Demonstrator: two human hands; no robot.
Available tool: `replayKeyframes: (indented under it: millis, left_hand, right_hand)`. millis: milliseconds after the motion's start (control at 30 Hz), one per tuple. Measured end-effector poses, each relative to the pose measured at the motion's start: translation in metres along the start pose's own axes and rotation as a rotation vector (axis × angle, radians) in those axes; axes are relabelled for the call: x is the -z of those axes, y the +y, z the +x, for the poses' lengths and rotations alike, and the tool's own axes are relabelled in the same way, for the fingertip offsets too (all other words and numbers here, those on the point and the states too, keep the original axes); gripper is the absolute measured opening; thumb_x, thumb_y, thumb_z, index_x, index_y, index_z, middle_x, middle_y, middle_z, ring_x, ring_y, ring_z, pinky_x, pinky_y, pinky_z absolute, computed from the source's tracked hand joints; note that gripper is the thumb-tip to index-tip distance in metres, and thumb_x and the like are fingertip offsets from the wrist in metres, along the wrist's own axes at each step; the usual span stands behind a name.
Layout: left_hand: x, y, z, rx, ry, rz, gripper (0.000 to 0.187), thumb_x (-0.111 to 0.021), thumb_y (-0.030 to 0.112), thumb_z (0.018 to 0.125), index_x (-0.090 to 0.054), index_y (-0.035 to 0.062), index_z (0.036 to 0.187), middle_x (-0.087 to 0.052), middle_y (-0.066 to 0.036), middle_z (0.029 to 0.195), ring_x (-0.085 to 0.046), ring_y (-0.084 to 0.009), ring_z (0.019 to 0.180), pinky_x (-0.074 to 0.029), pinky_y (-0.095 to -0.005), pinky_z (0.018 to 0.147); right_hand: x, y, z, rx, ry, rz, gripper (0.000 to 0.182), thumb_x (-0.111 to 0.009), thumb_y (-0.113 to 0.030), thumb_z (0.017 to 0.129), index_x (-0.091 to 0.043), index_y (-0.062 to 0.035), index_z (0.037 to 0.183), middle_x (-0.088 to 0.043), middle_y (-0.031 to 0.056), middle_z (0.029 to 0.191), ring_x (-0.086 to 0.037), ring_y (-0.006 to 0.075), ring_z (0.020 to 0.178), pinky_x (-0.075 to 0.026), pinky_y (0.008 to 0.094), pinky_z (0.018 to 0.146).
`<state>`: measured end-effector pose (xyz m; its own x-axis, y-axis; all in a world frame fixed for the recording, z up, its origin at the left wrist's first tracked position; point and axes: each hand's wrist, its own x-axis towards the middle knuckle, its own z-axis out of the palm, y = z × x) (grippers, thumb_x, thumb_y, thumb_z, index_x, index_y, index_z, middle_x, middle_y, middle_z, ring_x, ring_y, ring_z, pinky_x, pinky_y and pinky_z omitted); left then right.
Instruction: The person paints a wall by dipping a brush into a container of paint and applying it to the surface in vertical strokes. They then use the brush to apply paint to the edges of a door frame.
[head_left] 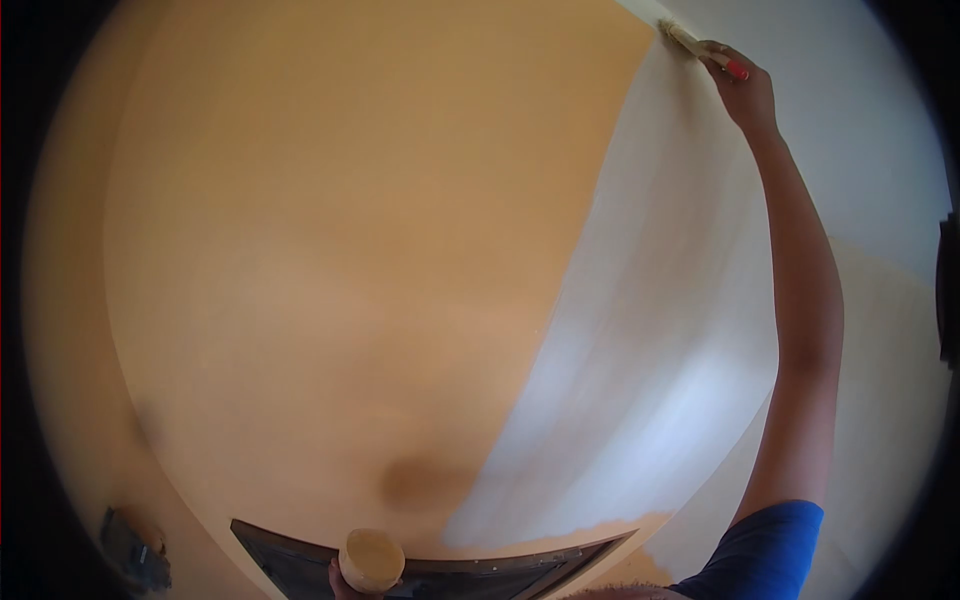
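Observation:
High at the upper right, my right hand [740, 88] is closed round a paintbrush [690, 42] with a red-tipped handle. The brush's bristles touch the wall close to its top edge, by the end of the orange paint. Low in the view, my left hand [345, 585] holds a round container [372, 560] of orange-tan paint, its fingers partly hidden behind and below it. Orange paint [380, 250] covers the left and middle of the wall. A pale whitish strip [640, 330] lies to its right, under my raised arm.
A dark-framed opening [470, 578] runs along the bottom, behind the container. On the lower left wall is a dark object [135, 550], too blurred to name. Another dark object [948, 290] sits at the right edge. The pale ceiling [850, 90] meets the wall at the upper right.

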<state>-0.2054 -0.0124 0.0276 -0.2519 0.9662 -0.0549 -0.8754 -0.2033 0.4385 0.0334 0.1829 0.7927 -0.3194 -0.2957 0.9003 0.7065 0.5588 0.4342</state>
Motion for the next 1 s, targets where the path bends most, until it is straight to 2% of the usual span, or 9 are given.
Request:
replayKeyframes:
  millis: [200,333,433,567,633,733,833,900,1000]
  left_hand:
    - [0.011,0.057,-0.029,-0.002,0.096,-0.04,0.078,-0.03,0.072,0.079,-0.04,0.0156,0.132,-0.052,-0.009,0.123,-0.053,-0.0355,0.107,-0.049,-0.0554,0.074]
    - [0.073,0.098,-0.026,-0.043,-0.13,-0.027,0.081,-0.041,0.073,0.073,-0.037,0.0199,0.134,-0.044,-0.012,0.131,-0.047,-0.0382,0.115,-0.045,-0.0619,0.078]
    - [-0.058,0.033,0.013,0.001,-0.058,-0.156,0.079,-0.037,0.074,0.075,-0.041,0.0172,0.13,-0.051,-0.013,0.121,-0.053,-0.0387,0.103,-0.048,-0.0575,0.071]
    - [-0.075,0.043,0.008,-0.003,0.044,-0.242,0.076,-0.034,0.072,0.078,-0.045,0.0142,0.125,-0.058,-0.015,0.109,-0.059,-0.0399,0.09,-0.051,-0.0527,0.063]
    - [-0.042,-0.138,0.051,-0.045,0.052,-0.214,0.072,-0.034,0.07,0.08,-0.045,0.0136,0.124,-0.058,-0.014,0.107,-0.059,-0.0403,0.09,-0.052,-0.0522,0.062]
    - [-0.044,-0.149,0.052,-0.056,0.029,-0.235,0.072,-0.033,0.069,0.081,-0.045,0.0134,0.124,-0.058,-0.014,0.109,-0.059,-0.0401,0.091,-0.053,-0.0507,0.06]
    - [-0.046,-0.15,0.044,-0.086,-0.039,-0.194,0.072,-0.033,0.069,0.081,-0.045,0.0133,0.125,-0.058,-0.014,0.109,-0.059,-0.0405,0.091,-0.054,-0.0497,0.059]
    - [-0.055,-0.153,0.035,-0.08,-0.03,-0.211,0.071,-0.032,0.068,0.082,-0.045,0.0129,0.125,-0.058,-0.014,0.109,-0.058,-0.041,0.091,-0.054,-0.0497,0.059]
    - [-0.052,-0.155,0.029,-0.114,-0.053,-0.194,0.069,-0.035,0.066,0.083,-0.045,0.0119,0.125,-0.057,-0.015,0.111,-0.057,-0.0424,0.093,-0.054,-0.0501,0.061]
  right_hand:
    - [0.009,-0.111,-0.135,0.326,-0.326,-0.101,0.015,-0.061,-0.014,0.084,-0.066,-0.0116,0.097,-0.067,0.0046,0.089,-0.064,0.02,0.077,-0.052,0.0267,0.068]
    - [0.043,-0.233,-0.247,0.652,-0.708,0.417,0.017,-0.064,-0.01,0.075,-0.065,-0.0106,0.092,-0.066,0.0068,0.102,-0.064,0.0218,0.09,-0.054,0.03,0.074]
    - [0.045,-0.09,-0.259,0.401,-0.903,0.59,0.022,-0.065,-0.008,0.073,-0.064,-0.0098,0.094,-0.065,0.0063,0.099,-0.065,0.0227,0.087,-0.053,0.0344,0.077]
    - [0.019,-0.016,-0.168,-0.213,-0.826,0.77,0.018,-0.068,-0.005,0.077,-0.065,-0.0045,0.096,-0.068,0.008,0.097,-0.064,0.0173,0.09,-0.05,0.0303,0.082]
    - [0.044,0.094,-0.252,-0.009,-0.604,0.558,0.022,-0.065,-0.005,0.08,-0.063,-0.0026,0.102,-0.066,0.0084,0.1,-0.063,0.0159,0.091,-0.05,0.0287,0.079]
    - [0.052,0.152,-0.198,0.09,-0.412,0.184,0.029,-0.057,-0.006,0.088,-0.056,0.0015,0.116,-0.063,0.0086,0.11,-0.06,0.0147,0.098,-0.049,0.0267,0.082]
    - [0.066,0.067,-0.227,0.027,-0.215,0.036,0.021,-0.06,-0.003,0.083,-0.059,0.0008,0.104,-0.063,0.0073,0.102,-0.06,0.0145,0.092,-0.049,0.026,0.077]
    - [0.056,0.08,-0.279,0.156,-0.413,0.06,0.026,-0.055,-0.007,0.089,-0.058,-0.0003,0.114,-0.061,0.0049,0.116,-0.06,0.0136,0.101,-0.048,0.0253,0.084]
    - [0.059,0.022,-0.389,0.596,-0.522,0.155,0.028,-0.063,-0.008,0.067,-0.064,-0.0055,0.095,-0.065,0.0084,0.099,-0.063,0.0238,0.092,-0.053,0.032,0.079]
